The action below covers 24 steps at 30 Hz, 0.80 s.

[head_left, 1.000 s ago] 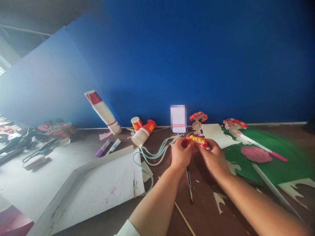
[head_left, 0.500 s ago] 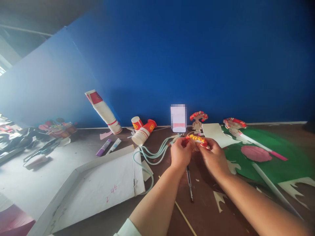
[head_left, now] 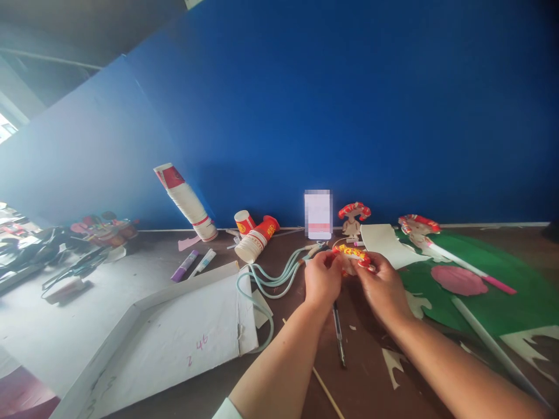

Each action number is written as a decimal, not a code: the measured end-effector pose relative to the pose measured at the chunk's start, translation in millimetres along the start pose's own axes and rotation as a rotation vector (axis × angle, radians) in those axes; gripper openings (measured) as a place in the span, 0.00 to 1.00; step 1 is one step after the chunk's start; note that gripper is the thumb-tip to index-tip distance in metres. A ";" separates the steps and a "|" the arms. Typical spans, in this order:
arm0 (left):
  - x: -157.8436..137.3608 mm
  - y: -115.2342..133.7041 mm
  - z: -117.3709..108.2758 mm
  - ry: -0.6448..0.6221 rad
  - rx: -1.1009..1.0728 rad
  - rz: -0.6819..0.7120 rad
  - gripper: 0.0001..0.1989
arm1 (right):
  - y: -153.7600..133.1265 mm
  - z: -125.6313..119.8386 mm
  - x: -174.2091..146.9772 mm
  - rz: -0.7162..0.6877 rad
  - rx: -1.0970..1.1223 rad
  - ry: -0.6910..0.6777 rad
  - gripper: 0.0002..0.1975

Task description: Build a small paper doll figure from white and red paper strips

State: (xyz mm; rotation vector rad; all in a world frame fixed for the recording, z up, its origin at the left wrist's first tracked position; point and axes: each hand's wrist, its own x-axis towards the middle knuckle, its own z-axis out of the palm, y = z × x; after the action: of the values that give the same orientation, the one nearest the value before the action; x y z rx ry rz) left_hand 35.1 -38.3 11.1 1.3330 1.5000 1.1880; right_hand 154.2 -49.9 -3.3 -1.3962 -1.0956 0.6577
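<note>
Between my two hands is a small red-and-yellow paper cutout (head_left: 350, 253) with a curved red edge and a pale part below. My left hand (head_left: 322, 280) pinches its left end, fingers closed. At its right end my right hand (head_left: 384, 289) grips it between thumb and fingers. Part of the cutout is hidden by my fingertips. Behind it a similar paper figure with a red curved top (head_left: 354, 220) stands by the blue wall. Just below my hands a pen (head_left: 339, 337) lies on the brown table (head_left: 349, 384).
To the left are a white box lid (head_left: 174, 343), pale cables (head_left: 279, 279), paper cups (head_left: 257, 238), a leaning cup stack (head_left: 187, 201) and a purple marker (head_left: 184, 266). Rightward lie green paper (head_left: 515, 279), a pink oval (head_left: 458, 280) and a white-and-pink pen (head_left: 476, 267). A thin stick (head_left: 327, 394) is near.
My hands stay on the cutout, with only slight finger movement. The whole view has shifted a little, so the table things sit slightly lower.
</note>
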 end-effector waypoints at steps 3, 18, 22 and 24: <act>1.8 -3.0 0.9 0.002 0.022 -0.012 0.08 | 1.6 0.3 -0.1 -0.018 0.000 0.007 0.15; 20.0 -6.3 -17.8 -0.282 -0.246 -0.167 0.14 | 8.9 1.9 2.5 0.085 0.046 -0.050 0.17; 21.8 -0.7 -26.4 -0.326 -0.299 -0.242 0.12 | 3.8 0.2 0.7 0.068 0.003 -0.071 0.15; 20.8 2.7 -29.4 -0.328 -0.282 -0.249 0.12 | 1.4 -0.7 -0.1 0.058 -0.015 -0.069 0.15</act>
State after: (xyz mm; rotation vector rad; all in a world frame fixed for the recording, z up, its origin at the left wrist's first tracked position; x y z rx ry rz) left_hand 4.8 -21.7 21.6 1.0561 1.1744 0.9291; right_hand 155.1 -50.1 -4.5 -1.4313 -1.1196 0.7454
